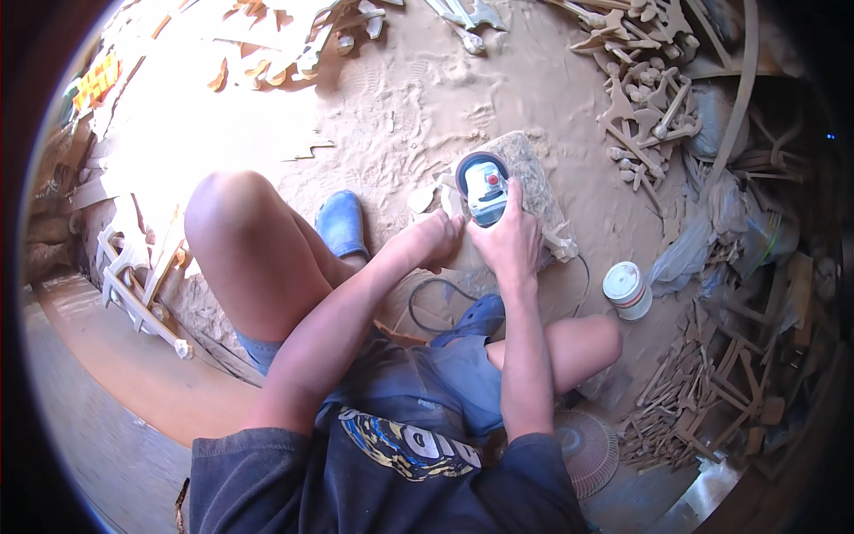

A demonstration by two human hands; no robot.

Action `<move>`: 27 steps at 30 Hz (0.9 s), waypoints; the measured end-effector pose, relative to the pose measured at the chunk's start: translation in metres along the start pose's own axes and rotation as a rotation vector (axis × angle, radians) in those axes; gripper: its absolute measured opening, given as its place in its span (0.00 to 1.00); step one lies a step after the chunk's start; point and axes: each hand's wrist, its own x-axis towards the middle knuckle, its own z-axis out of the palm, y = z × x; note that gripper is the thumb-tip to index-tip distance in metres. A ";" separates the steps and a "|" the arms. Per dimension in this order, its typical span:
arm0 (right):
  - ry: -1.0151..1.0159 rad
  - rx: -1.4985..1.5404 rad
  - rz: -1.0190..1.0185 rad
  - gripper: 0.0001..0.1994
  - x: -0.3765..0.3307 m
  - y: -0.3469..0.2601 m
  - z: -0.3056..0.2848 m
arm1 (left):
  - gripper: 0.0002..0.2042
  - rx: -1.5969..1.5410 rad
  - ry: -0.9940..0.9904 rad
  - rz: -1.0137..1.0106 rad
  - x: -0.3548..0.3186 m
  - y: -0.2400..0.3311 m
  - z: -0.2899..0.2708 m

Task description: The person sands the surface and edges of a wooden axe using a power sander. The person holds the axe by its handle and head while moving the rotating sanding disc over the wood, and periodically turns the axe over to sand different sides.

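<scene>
My right hand point(511, 236) is wrapped round an angle grinder point(487, 206) with a dark round disc and a red spot on its head. Close beside it, my left hand point(434, 238) is closed on a pale carved piece of wood point(452, 201), whose end sticks out toward the disc's left side. Whether disc and wood touch, I cannot tell. Beneath the grinder lies a rough, dusty block point(534, 173). A small pale piece point(422, 198) rests to the left of the wood. The fingers of both hands are partly hidden.
Fine dust covers the ground point(409, 107). Carved wooden pieces point(645, 107) are heaped at the far right, thin sticks point(672, 405) at the near right. A lidded white tub point(624, 283) stands right of the block. A dark cable point(418, 294) loops near my blue shoes point(342, 224). A round fan point(587, 452) stands behind.
</scene>
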 end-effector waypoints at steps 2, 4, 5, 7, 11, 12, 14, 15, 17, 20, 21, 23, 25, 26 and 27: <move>-0.003 -0.028 -0.012 0.45 0.002 -0.001 0.000 | 0.60 -0.002 -0.043 0.007 0.004 0.001 0.000; 0.006 -0.034 -0.024 0.45 0.004 -0.002 0.001 | 0.59 -0.045 -0.035 -0.027 0.003 0.002 0.002; 0.015 -0.035 -0.034 0.45 0.005 -0.003 0.001 | 0.59 -0.085 -0.029 -0.059 0.002 0.002 0.003; 0.018 -0.038 -0.034 0.45 0.005 -0.004 0.000 | 0.57 -0.143 0.010 -0.070 0.001 0.001 -0.002; 0.022 -0.016 -0.081 0.47 0.008 -0.007 0.000 | 0.51 -0.420 -0.123 -0.138 0.005 -0.004 -0.035; 0.022 -0.019 -0.086 0.47 0.009 -0.009 0.000 | 0.51 -0.422 -0.120 -0.143 0.009 -0.006 -0.029; 0.018 -0.051 -0.104 0.48 0.009 -0.020 0.001 | 0.44 -0.644 -0.153 -0.200 0.015 -0.009 -0.011; 0.016 -0.055 -0.105 0.48 0.009 -0.021 0.000 | 0.41 -0.720 -0.160 -0.213 0.018 -0.010 -0.011; 0.006 -0.063 -0.076 0.48 0.010 -0.016 0.000 | 0.30 -0.640 -0.227 -0.102 0.018 -0.013 -0.032; 0.025 -0.091 -0.097 0.46 0.012 -0.017 0.000 | 0.27 -0.591 -0.156 -0.170 0.021 -0.001 -0.016; 0.025 -0.094 -0.096 0.46 0.012 -0.017 0.000 | 0.26 -0.575 -0.132 -0.193 0.024 0.004 -0.004; 0.055 -0.098 -0.112 0.44 0.014 -0.019 -0.001 | 0.25 -1.184 0.019 -0.488 0.035 0.017 0.040; 0.053 -0.072 -0.117 0.44 0.017 -0.032 -0.009 | 0.26 -1.291 0.198 -0.606 0.024 0.021 0.058; 0.054 -0.055 -0.091 0.43 0.017 -0.034 -0.015 | 0.27 -1.243 0.251 -0.601 0.018 0.023 0.059; 0.070 -0.041 -0.092 0.43 0.016 -0.035 -0.022 | 0.28 -1.193 0.303 -0.603 0.009 0.025 0.060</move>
